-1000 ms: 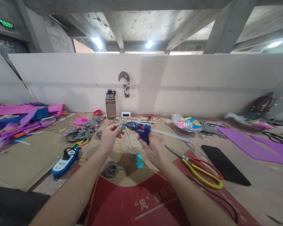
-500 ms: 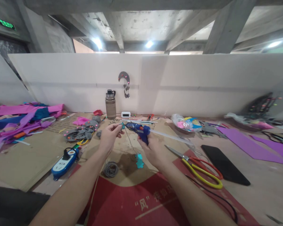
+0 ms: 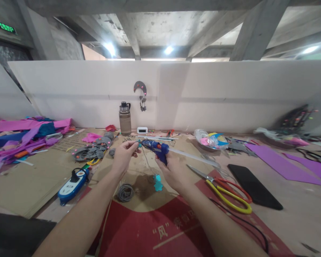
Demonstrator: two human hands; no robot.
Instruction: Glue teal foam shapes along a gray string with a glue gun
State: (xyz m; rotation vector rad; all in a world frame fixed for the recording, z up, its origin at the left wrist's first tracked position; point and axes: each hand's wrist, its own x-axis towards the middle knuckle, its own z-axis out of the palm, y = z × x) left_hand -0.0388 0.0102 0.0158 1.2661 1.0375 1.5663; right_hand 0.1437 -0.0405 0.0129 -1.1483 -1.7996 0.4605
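Observation:
My right hand (image 3: 171,167) is wrapped round the handle of a blue glue gun (image 3: 161,150), with a long clear glue stick (image 3: 191,157) sticking out of its back. The gun's nozzle points left, at or against a small teal felt piece (image 3: 139,143) pinched in the fingertips of my left hand (image 3: 126,154). From that piece a thin grey cord (image 3: 148,161) runs down toward a teal flower-shaped cutout (image 3: 158,182) lower down. Whether glue is coming out cannot be made out. A coil of grey cord (image 3: 125,192) lies below my left hand.
Scissors (image 3: 226,191) with red and yellow handles lie right of my right forearm, beside a black phone (image 3: 254,186). A blue-and-white power strip (image 3: 73,186) sits on the left. Behind my hands stand a water bottle (image 3: 125,120) and a small white clock (image 3: 142,130).
Almost nothing differs. The glue gun has shifted very slightly, its nozzle still at the teal piece, and the whole view has moved a little.

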